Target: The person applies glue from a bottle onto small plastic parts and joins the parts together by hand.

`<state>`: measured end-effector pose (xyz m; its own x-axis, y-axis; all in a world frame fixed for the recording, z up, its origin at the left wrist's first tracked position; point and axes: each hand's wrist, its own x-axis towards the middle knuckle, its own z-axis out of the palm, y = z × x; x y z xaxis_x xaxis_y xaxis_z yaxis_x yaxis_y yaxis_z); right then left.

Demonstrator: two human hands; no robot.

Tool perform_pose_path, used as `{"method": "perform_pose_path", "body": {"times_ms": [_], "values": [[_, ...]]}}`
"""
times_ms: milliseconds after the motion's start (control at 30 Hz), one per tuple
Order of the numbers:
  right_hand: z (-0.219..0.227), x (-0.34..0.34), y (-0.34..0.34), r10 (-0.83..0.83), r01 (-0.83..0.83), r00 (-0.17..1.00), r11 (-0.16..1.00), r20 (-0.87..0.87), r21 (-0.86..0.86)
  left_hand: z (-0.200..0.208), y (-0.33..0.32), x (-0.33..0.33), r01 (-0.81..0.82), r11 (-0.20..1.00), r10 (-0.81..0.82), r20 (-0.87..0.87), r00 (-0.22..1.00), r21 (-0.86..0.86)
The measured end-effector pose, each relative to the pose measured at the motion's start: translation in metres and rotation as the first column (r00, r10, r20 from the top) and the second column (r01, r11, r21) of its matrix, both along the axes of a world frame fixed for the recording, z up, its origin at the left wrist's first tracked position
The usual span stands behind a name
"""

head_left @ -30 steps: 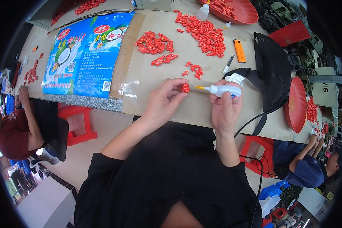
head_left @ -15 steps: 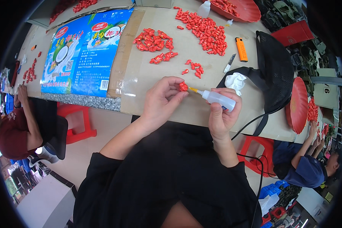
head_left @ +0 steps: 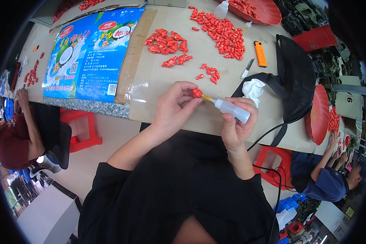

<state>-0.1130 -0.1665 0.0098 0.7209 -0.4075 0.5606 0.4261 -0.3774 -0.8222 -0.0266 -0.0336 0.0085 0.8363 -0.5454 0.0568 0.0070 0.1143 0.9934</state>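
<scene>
Between the thumb and forefinger of my left hand [head_left: 175,106] is a small red plastic piece [head_left: 197,93]. My right hand [head_left: 240,124] grips a translucent squeeze bottle [head_left: 232,111], tilted so that its yellow nozzle [head_left: 206,97] points left and meets or nearly meets the piece. Beyond my hands lie a few loose red pieces [head_left: 212,74], a cluster of larger red pieces [head_left: 166,42] and a big pile of small red pieces [head_left: 223,36]. A crumpled white tissue [head_left: 253,89] lies just past my right hand.
An orange lighter [head_left: 260,54], a knife blade [head_left: 248,68] and a black mesh cap [head_left: 298,77] lie to the right. Red trays [head_left: 268,14] hold more pieces. A blue printed cardboard sheet [head_left: 85,57] covers the left. Co-workers sit at both sides; a black cable [head_left: 268,131] hangs over the edge.
The bottle's nozzle has shifted slightly left, closer to the red piece. Both hands keep their grips, and the table things look the same apart from a slight view shift.
</scene>
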Motion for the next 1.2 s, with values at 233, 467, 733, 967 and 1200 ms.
{"method": "perform_pose_path", "body": {"times_ms": [233,467,733,967,1200], "values": [[0.0017,0.0005,0.0001,-0.001,0.001,1.000,1.000,-0.003,-0.030,0.0005,-0.0006,-0.0002,-0.005,1.000,0.005,0.001,1.000,-0.004],[0.0015,0.0004,-0.0002,-0.011,0.011,1.000,1.000,-0.008,-0.023,-0.0001,-0.0008,0.0001,-0.009,1.000,0.009,0.009,1.000,-0.003],[-0.0005,0.0008,-0.0009,-0.025,0.025,1.000,0.999,0.014,-0.044,-0.0013,-0.0017,0.0000,-0.022,1.000,0.022,0.023,0.999,0.015],[0.0011,0.0006,-0.0011,-0.023,0.023,1.000,0.999,0.004,-0.047,-0.0006,-0.0025,-0.0002,-0.024,1.000,0.024,0.003,1.000,-0.001],[0.0003,-0.0007,-0.0003,-0.018,0.018,1.000,0.999,-0.009,0.050,-0.0004,-0.0016,0.0001,-0.038,0.999,0.038,0.016,0.999,0.007]]}}
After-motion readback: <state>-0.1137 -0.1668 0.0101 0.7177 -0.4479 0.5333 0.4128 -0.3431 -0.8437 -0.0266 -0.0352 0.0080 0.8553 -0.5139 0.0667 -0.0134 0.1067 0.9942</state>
